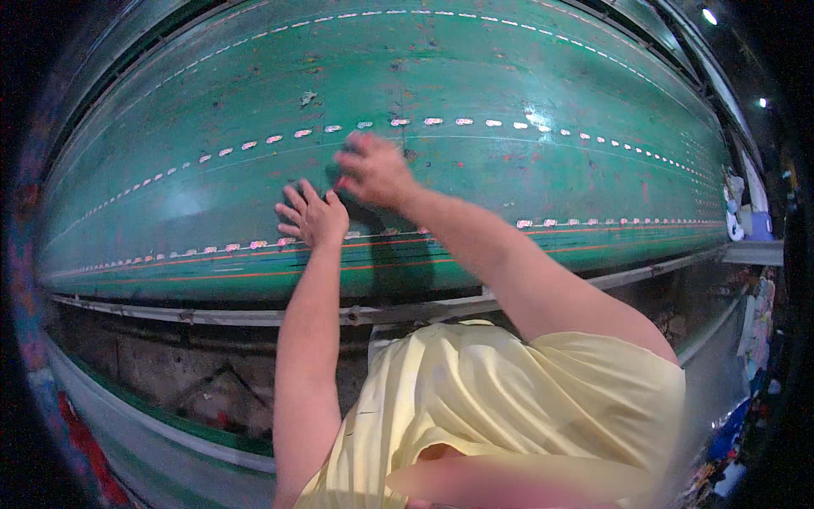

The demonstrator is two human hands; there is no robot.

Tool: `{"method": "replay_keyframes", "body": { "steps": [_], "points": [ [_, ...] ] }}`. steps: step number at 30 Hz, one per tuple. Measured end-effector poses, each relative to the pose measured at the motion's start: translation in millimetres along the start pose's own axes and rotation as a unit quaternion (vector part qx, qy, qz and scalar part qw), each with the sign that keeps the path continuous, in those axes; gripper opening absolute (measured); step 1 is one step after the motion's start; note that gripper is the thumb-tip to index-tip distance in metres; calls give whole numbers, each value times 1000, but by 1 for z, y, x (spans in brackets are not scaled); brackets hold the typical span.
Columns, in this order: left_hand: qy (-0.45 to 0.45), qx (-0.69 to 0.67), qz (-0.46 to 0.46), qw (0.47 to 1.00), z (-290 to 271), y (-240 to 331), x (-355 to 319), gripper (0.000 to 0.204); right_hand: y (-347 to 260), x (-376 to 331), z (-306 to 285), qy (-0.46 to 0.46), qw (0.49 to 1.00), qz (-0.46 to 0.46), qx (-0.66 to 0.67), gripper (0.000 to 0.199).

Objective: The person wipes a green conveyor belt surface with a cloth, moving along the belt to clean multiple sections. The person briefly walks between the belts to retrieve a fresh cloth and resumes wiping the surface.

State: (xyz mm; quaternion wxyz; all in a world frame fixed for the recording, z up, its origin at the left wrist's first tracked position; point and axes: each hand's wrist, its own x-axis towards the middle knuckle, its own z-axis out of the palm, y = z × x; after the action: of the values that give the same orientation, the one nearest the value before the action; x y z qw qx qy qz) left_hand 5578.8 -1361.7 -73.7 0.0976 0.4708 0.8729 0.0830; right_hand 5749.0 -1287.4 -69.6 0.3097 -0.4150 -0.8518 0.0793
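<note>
My left hand [315,219] is over the near part of a long green belt-like surface [475,170], fingers spread and nothing in them. Its wrist is beside the near row of small white-and-pink pieces [258,244]. Farther out and to the right, my right hand [379,172] reaches toward the middle row of similar pieces [303,133]. Its fingers are curled and partly smeared by motion. A small red spot shows by its thumb; what it is, I cannot make out.
A far row of white pieces [348,15] runs along the surface's far side. A crumpled pale scrap [308,98] lies on the green. Along the near edge runs a metal rail [212,317]. At the right end stands a purple-and-white container [759,224].
</note>
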Motion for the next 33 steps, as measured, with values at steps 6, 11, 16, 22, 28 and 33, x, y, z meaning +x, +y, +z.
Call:
{"method": "replay_keyframes", "body": {
  "steps": [6,11,16,22,28,33],
  "points": [
    [47,43,102,993,-26,-153,109,71,-69,-81,-19,-113,991,-70,32,61],
    [52,118,-79,989,-59,-236,150,73,28,-171,-117,-39,991,129,-25,69],
    [74,174,-73,979,-46,-223,139,71,145,-150,-120,64,915,304,-257,59],
    [88,188,-83,975,-46,-231,138,71,100,1,-17,96,940,247,-215,42],
    [116,174,-59,976,-42,-226,150,70,-70,33,54,-13,998,56,10,60],
    [130,160,-64,976,-32,-254,159,70,-59,-43,10,-140,981,-109,79,61]
  ]
}}
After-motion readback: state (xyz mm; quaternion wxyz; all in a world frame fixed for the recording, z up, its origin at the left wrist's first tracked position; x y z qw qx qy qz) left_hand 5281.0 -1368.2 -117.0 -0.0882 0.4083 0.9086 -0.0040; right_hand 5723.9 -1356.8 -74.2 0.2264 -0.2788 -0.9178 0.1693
